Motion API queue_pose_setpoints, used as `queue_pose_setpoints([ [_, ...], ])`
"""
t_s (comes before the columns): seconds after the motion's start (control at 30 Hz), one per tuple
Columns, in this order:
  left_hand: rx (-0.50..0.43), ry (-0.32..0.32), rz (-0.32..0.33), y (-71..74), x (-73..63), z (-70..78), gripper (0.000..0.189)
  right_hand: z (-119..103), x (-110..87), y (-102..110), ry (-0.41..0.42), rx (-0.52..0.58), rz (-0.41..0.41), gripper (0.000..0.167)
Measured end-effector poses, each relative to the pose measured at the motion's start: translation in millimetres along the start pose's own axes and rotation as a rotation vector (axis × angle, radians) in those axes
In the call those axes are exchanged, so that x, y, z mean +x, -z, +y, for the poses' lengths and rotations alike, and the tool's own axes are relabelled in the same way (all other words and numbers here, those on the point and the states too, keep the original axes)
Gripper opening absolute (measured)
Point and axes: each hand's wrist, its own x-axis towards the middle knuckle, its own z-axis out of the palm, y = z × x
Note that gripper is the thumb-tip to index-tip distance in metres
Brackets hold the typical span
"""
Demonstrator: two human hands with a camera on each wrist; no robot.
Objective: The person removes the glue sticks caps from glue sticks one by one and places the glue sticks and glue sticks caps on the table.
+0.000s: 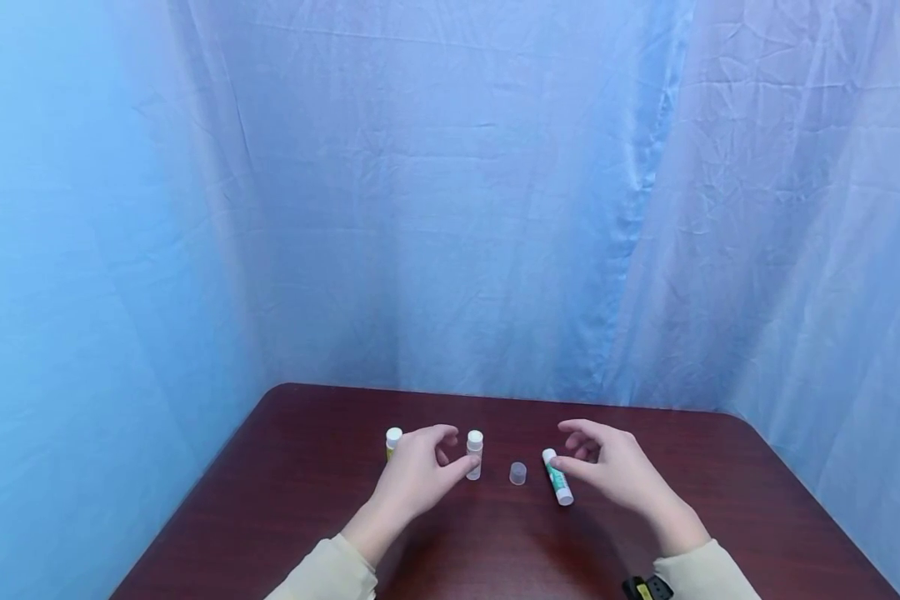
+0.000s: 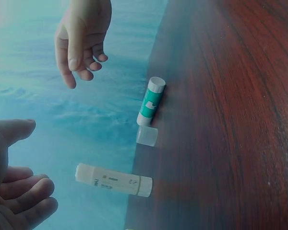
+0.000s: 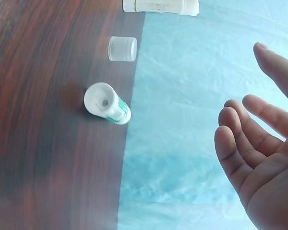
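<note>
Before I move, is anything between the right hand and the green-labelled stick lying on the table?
Nothing visible: only open space separates the right hand from the green-labelled stick. The clear cap and the upright white stick are on the stick's far side from that hand.

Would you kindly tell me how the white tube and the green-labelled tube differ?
The white tube stands upright, while the green-labelled tube lies on its side. The white tube has dark print on a pale body; the green-labelled tube has a broad green band between white ends. In the head view, the white tube is left of the clear cap, the green-labelled tube right. Both are slim and rest on the table.
</note>
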Motion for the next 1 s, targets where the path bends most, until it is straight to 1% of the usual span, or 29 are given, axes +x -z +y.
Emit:
queue_pose_setpoints([
  [0.2,0.011,-0.017,0.031,12.3,-7.0,1.3,0.044,0,-8.5,10,0.007,-0.025,0.033,0.048],
  [0.37,0.009,-0.039,0.057,17.8,-10.8,-0.1,0.046,0,-11.7,15,-0.001,-0.047,0.050,0.049],
  [0.53,0.016,-0.039,0.055,18.9,-13.9,-1.5,0.046,-1,-12.0,17,-0.027,-0.065,0.058,0.048],
  [0.63,0.021,-0.038,0.053,18.5,-15.2,-2.1,0.045,-2,-11.4,18,-0.046,-0.080,0.059,0.051],
  [0.83,0.035,-0.047,0.053,16.8,-17.0,-3.7,0.045,-1,-8.4,17,-0.110,-0.117,0.037,0.059],
  [1.0,0.035,-0.038,0.048,15.1,-18.6,-4.5,0.045,2,-5.6,13,-0.152,-0.125,0.024,0.060],
])
